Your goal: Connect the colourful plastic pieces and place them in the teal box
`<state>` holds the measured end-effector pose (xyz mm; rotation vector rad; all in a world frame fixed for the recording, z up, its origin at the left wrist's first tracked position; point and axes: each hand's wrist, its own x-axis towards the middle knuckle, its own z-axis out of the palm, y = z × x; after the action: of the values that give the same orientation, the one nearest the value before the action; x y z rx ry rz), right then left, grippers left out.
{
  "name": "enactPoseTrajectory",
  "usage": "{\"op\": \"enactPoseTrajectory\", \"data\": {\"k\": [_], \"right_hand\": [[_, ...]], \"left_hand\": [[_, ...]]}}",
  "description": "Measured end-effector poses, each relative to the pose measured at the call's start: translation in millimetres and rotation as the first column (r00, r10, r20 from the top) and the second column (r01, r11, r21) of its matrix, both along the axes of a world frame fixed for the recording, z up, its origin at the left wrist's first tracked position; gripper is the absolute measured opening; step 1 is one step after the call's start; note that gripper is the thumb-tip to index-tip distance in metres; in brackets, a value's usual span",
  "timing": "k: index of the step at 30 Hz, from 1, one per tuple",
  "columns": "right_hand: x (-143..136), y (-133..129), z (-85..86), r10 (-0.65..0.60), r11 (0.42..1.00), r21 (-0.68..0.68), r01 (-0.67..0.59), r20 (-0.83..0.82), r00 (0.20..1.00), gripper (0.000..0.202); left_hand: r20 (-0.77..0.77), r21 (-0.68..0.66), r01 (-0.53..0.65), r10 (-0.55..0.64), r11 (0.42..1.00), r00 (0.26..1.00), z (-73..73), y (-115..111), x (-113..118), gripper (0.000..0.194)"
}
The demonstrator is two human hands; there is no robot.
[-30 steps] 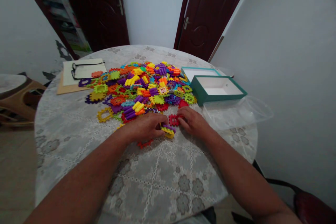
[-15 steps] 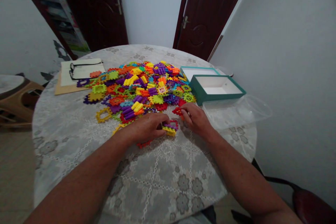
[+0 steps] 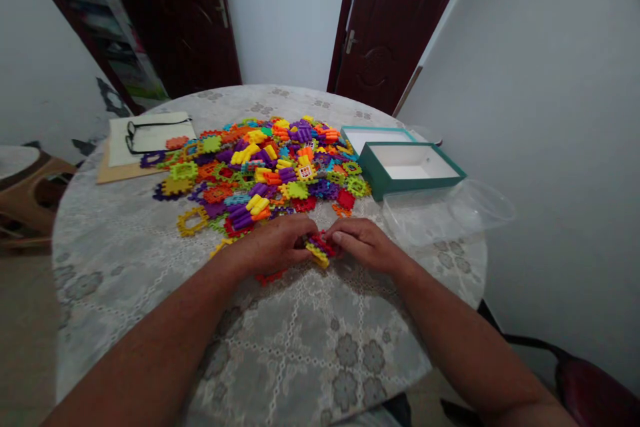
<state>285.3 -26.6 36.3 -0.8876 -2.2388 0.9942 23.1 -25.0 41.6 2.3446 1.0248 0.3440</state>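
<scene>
My left hand (image 3: 283,240) is closed on a small stack of yellow and purple toothed plastic pieces (image 3: 319,255), held just above the tablecloth. From the right, my right hand (image 3: 363,240) pinches a red toothed piece (image 3: 323,241) against that same stack; its fingertips partly cover the red piece. Beyond both hands spreads a large heap of colourful plastic pieces (image 3: 300,190), some flat with toothed edges, others tube-shaped. An orange-red piece (image 3: 271,277) lies on the cloth beside my left wrist.
Two green-edged boxes (image 3: 375,177) stand right of the heap, with a clear plastic container (image 3: 430,217) in front of them. Black glasses (image 3: 131,137) rest on papers (image 3: 117,160) at the left of the round table (image 3: 300,360). A stool (image 3: 35,197) stands farther left.
My right hand has moved left and nearer me, bringing the red piece from the heap's edge to the stack in my left hand. The stack is now tilted more.
</scene>
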Motion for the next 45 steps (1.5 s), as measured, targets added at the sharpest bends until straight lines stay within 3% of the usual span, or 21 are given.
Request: {"op": "enactPoseTrajectory", "data": {"k": [5,8,11,14,17,21,26,27,32,35,39,42,45], "right_hand": [[9.0,5.0,-2.9,-0.035,0.970,0.240,-0.039,0.296,0.955,0.015],[7.0,3.6,-7.2,-0.076,0.964,0.261,-0.048,0.446,0.892,0.010],[2.4,2.1,-10.7,-0.113,0.957,0.288,-0.038,0.490,0.864,0.007],[1.9,4.6,-10.8,-0.126,0.946,0.322,-0.023,0.436,0.891,0.004],[6.1,10.2,-8.6,-0.187,0.941,0.325,0.092,0.272,0.944,0.004],[10.3,13.5,-6.2,-0.217,0.969,0.160,0.190,0.174,0.961,0.010],[5.2,8.5,-5.0,-0.136,0.991,0.016,0.136,0.158,0.978,0.017],[3.8,7.4,-4.8,-0.117,0.993,-0.005,0.119,0.139,0.983,0.018],[-0.6,6.4,-7.3,-0.087,0.991,-0.097,0.093,0.061,0.994,0.025],[0.4,13.7,-15.9,-0.187,0.979,0.093,0.184,0.031,0.982,0.024],[7.6,32.0,-33.7,-0.414,0.813,0.469,0.344,0.051,0.909,0.024],[13.1,43.7,-43.6,-0.511,0.750,0.560,0.352,0.152,0.846,0.031],[14.4,48.6,-46.7,-0.548,0.751,0.559,0.350,0.233,0.803,0.035]], "left_hand": [[-0.039,-0.037,-0.031,0.030,0.999,0.999,1.0,-0.5,-0.8,0.016],[-0.032,-0.063,-0.032,0.030,0.997,0.999,2.6,-1.1,-0.8,0.015],[-0.016,-0.083,-0.023,0.021,0.996,1.000,5.2,-1.3,-0.5,0.018],[-0.016,-0.077,-0.020,0.019,0.997,1.000,6.4,-1.1,-0.5,0.017],[-0.009,-0.030,-0.028,0.028,0.999,1.000,3.0,-0.5,0.3,0.013],[0.029,0.035,-0.064,0.063,0.997,0.998,-6.8,-0.4,4.3,0.017],[0.087,0.027,-0.108,0.105,0.994,0.991,-12.5,-1.4,9.3,0.056],[0.085,0.043,-0.102,0.098,0.994,0.992,-12.0,-1.5,9.7,0.056],[0.095,0.130,-0.026,0.013,0.991,0.995,-6.6,-1.9,11.0,0.013],[0.070,0.128,-0.038,0.029,0.991,0.997,-4.2,-2.7,11.8,0.011],[0.016,0.113,-0.083,0.082,0.990,0.997,-3.5,-3.0,11.2,0.014],[-0.028,0.103,-0.074,0.077,0.992,0.997,-4.1,-2.0,9.4,0.017],[-0.066,0.091,-0.050,0.056,0.995,0.996,-3.5,-1.4,8.0,0.019]]}}
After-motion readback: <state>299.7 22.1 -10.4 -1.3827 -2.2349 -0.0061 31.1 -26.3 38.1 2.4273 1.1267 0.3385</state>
